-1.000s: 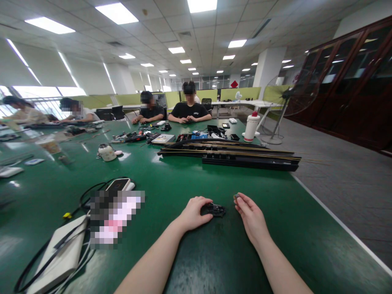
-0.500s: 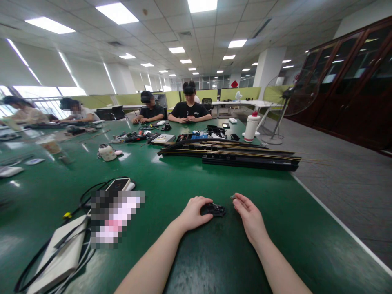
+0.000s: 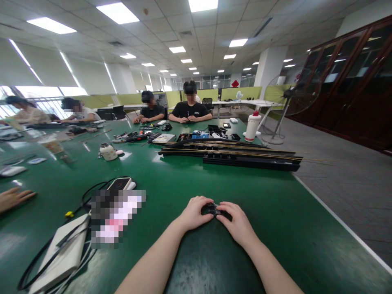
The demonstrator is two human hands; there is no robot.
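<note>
A small black plastic part [image 3: 212, 209] lies low over the green table [image 3: 196, 181], just in front of me. My left hand [image 3: 193, 214] is closed around its left end, thumb on the near side and fingers on the far side. From the right, my right hand [image 3: 238, 222] grips the other end with thumb and fingertips. Both hands cover much of the part, so its exact kind does not show. The small greyish piece that was in my right fingertips cannot be made out separately now.
Beyond my hands lie long black rails [image 3: 251, 163] with thin brass-coloured rods. A phone [image 3: 119, 184], a white flat box [image 3: 61, 249] and cables are at left. Another person's hand [image 3: 16, 199] rests at the left edge. The table's right edge [image 3: 333, 222] runs beside me.
My right hand has moved left with the small greyish piece and come down onto the black part. My left hand stays on it. Another person's hand has appeared at the left edge.
</note>
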